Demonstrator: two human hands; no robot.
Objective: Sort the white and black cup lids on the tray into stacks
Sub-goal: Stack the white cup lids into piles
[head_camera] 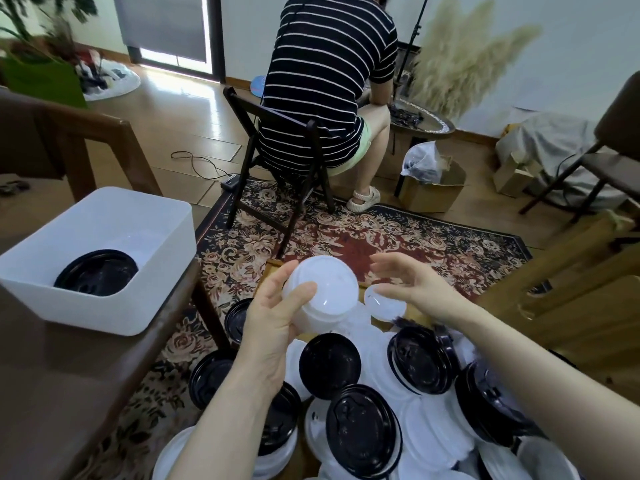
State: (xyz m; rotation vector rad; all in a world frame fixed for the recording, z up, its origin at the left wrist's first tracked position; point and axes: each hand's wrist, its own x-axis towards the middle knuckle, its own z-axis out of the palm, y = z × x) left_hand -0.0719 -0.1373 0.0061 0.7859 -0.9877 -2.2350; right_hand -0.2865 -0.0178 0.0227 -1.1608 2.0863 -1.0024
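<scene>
My left hand (pixel 273 317) grips a stack of white lids (pixel 323 296), raised above the pile with thumb on top and fingers curled round the far rim. Just to its right, my right hand (pixel 412 282) hovers with relaxed, spread fingers and holds nothing. Under that hand lies a single white lid (pixel 386 304). Below both hands is a jumbled pile of black lids (pixel 329 365) and white lids (pixel 433 434); the tray beneath is almost wholly hidden. A stack of black lids (pixel 97 271) sits inside a white bin (pixel 104 306) at the left.
The white bin stands on a dark wooden table (pixel 69 375) to my left. A person in a striped shirt (pixel 329 64) sits on a folding chair (pixel 277 161) ahead, on a patterned rug (pixel 381 233). Wooden furniture (pixel 571 289) is at the right.
</scene>
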